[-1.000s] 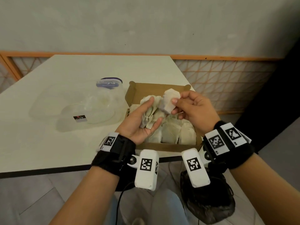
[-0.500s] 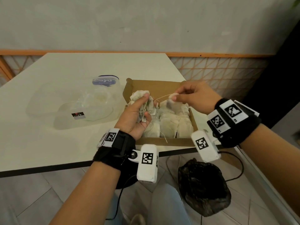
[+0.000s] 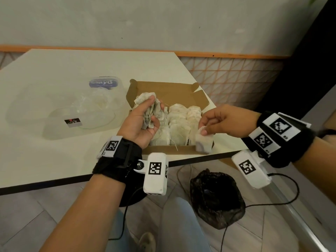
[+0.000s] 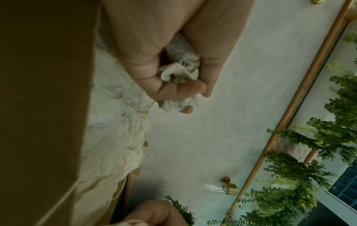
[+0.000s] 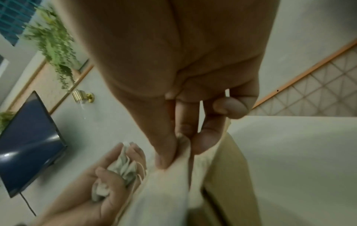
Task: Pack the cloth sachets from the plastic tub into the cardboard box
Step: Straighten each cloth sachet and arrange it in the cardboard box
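Observation:
An open cardboard box (image 3: 169, 93) sits near the table's front right corner, with several pale cloth sachets (image 3: 177, 120) packed in rows. My left hand (image 3: 145, 117) hovers over the box's left side and grips a crumpled bunch of sachets (image 3: 145, 100), seen bunched in the palm (image 4: 179, 71) from the left wrist. My right hand (image 3: 214, 122) pinches one sachet (image 3: 203, 142) by its top at the box's front right corner; thumb and finger (image 5: 166, 152) squeeze the cloth (image 5: 170, 183). The clear plastic tub (image 3: 60, 113) stands left of the box.
The tub's lid with a blue label (image 3: 103, 82) lies behind it. The white table (image 3: 54, 160) ends in a dark front edge close to me. A black bag (image 3: 216, 197) and cables lie on the floor below; my knees are under the edge.
My right hand moved from above the box's middle down to its front right corner with a sachet. My left hand closed round its bunch and shifted slightly back-left.

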